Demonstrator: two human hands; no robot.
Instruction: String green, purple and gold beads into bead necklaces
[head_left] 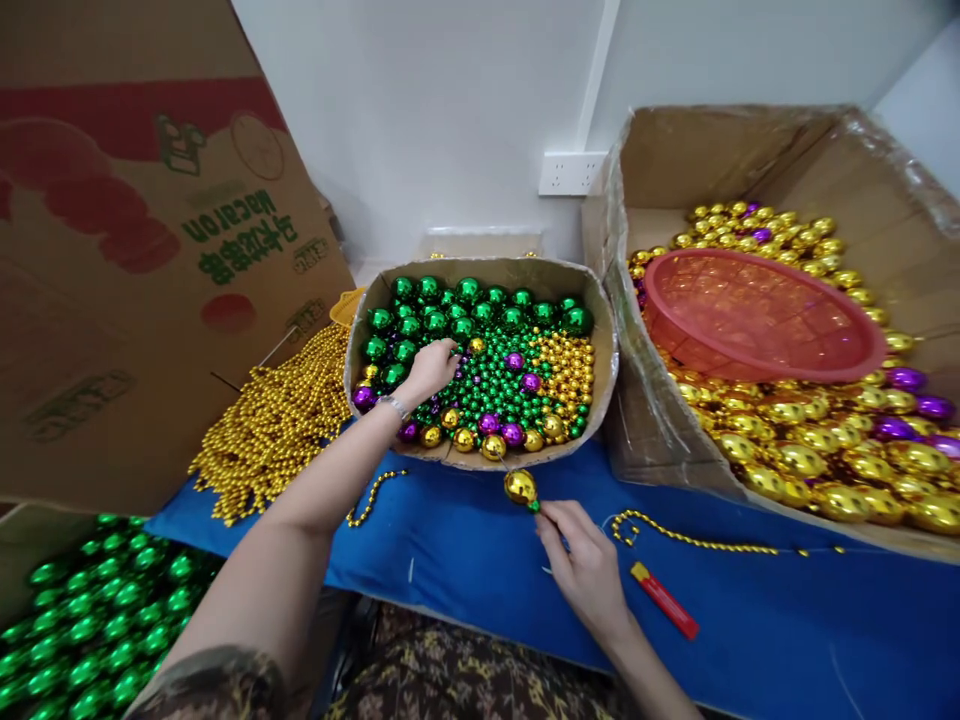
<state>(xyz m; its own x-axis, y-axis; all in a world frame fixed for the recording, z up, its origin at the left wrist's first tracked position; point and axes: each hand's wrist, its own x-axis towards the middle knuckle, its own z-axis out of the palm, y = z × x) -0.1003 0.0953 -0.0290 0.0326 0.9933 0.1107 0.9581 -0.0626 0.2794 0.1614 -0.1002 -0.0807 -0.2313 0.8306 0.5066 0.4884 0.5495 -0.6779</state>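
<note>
My left hand [433, 370] reaches into a low cardboard box [480, 268] of loose beads, its fingers pinched together over the small green beads [491, 372]. Whatever may be between those fingertips is hidden. In front of the box, my right hand [583, 562] grips a strung piece: a large gold bead [520, 487] with a small green bead at its lower end. A thin wire or needle sticks out above the gold bead. Big green beads [466, 291] fill the back of the box, small gold ones [566, 370] its right side, and purple and gold beads its front.
On the right a tall carton [675, 440] holds gold beads and a red basket [765, 315]. Gold bead strands [277, 420] are heaped at left, with green beads [105, 610] below. A red-and-yellow cutter-like item [665, 600] and a gold strand [697, 540] lie on blue cloth [465, 530].
</note>
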